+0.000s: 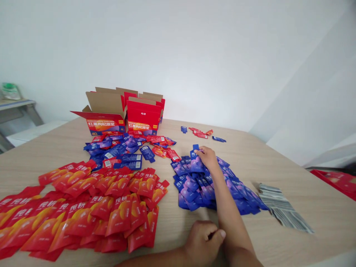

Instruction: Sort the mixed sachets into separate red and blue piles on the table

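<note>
My right hand (pixel 208 157) pinches a blue pouch (pixel 196 163) near its top, at the far end of a spread of overlapping blue pouches (pixel 191 189). The pouch is upright, its printed front facing me. Closer to me, my left hand (pixel 204 239) is curled into a fist by my right forearm, apart from the pouches, and nothing shows in it. To the left lies a large spread of overlapping red pouches (pixel 80 218) with orange fruit prints. Behind them is a loose heap of mixed red and blue pouches (pixel 122 146).
Open red cartons (pixel 143 116) stand at the back left against the wall. A few stray pouches (pixel 198 132) lie near the table's back edge. A striped grey piece (pixel 283 207) lies at right, and a red container (pixel 336 181) is beyond the table's right edge.
</note>
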Available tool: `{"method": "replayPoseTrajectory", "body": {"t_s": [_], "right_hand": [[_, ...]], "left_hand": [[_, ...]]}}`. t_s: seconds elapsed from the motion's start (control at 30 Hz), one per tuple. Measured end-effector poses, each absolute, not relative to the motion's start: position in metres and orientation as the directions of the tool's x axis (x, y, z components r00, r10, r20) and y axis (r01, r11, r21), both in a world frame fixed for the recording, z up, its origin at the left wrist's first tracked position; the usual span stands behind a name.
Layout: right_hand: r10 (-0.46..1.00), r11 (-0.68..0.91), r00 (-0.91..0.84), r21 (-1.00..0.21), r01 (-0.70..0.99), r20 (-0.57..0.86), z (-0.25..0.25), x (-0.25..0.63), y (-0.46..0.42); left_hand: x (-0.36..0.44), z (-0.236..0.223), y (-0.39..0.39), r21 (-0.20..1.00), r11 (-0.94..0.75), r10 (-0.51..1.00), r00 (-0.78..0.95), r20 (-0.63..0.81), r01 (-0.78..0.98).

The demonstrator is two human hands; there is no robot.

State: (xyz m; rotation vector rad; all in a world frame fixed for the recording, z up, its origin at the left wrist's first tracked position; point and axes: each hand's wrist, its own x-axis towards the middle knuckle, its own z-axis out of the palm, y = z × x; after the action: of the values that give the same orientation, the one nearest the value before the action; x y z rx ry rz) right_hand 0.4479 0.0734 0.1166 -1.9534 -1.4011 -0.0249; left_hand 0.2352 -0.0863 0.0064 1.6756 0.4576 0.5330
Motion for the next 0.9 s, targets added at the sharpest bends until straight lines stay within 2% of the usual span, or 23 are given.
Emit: {"method": "replayPoseTrajectory", "body": {"t_s": [0.17, 0.3, 0.47, 0.6, 0.73, 0.9], "right_hand": [[0.933, -0.189, 0.284, -0.37, 0.909, 0.22, 0.1, 0.453, 0.079], [0.934, -0.226, 0.296, -0.308, 0.924, 0.202, 0.095, 0.451, 0.076], [0.928, -0.326, 0.343, -0.125, 0.937, 0.149, 0.093, 0.445, 0.071], [0.92, -0.378, 0.384, -0.081, 0.922, 0.078, 0.095, 0.44, 0.068], [0.934, -0.35, 0.351, -0.027, 0.936, 0.072, 0.108, 0.433, 0.066], [0.973, -0.198, 0.209, -0.102, 0.975, 0.102, 0.129, 0.42, 0.044]], "left_hand": [[0.234, 0.008, -0.085, 0.986, -0.164, 0.568, 0.819, 0.082, 0.014], [0.234, 0.009, -0.086, 0.985, -0.172, 0.565, 0.82, 0.092, 0.008], [0.233, 0.01, -0.086, 0.985, -0.171, 0.564, 0.821, 0.092, 0.007], [0.233, 0.012, -0.086, 0.985, -0.174, 0.573, 0.814, 0.094, 0.008], [0.234, 0.01, -0.086, 0.985, -0.171, 0.581, 0.805, 0.122, -0.025], [0.232, 0.012, -0.087, 0.978, -0.201, 0.57, 0.804, 0.169, -0.063]]}}
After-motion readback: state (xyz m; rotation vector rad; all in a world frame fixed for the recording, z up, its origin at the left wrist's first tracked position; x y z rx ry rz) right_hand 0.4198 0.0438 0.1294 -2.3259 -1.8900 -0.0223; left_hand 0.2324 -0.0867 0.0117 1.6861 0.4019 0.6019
